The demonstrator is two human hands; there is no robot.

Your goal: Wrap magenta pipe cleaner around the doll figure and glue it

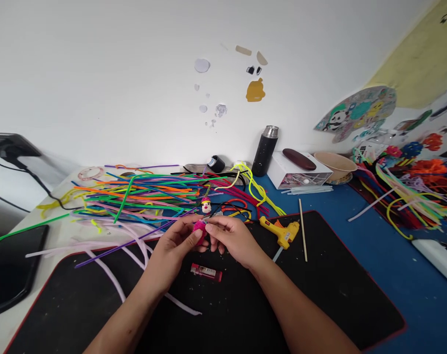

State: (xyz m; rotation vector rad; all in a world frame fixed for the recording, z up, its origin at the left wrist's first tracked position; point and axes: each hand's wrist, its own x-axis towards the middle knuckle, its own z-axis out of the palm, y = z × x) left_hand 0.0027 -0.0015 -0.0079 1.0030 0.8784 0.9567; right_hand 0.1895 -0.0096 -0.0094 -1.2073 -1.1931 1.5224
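Evidently, the black mat [330, 280] gives the hands their working surface, its thin red edge running down to a corner at lower right, with a broad bare stretch beyond the right forearm; at the frame's centre a small, fuzzy, bright pink piece [198, 226] sits between both hands, the left hand [171, 241] pinching it between thumb and curled fingers, the right hand [236, 238] half closed with fingertips against it; whether the right grips anything else I cannot tell.

Close to the right hand lies a yellow glue gun [285, 233], a pale, straight stick [303, 231] beside it; a red lighter [206, 272] lies just below the hands; above them, a white-faced figure [206, 206] and a heap of fuzzy, bendable stems [142, 194] crowd the table [378, 260].
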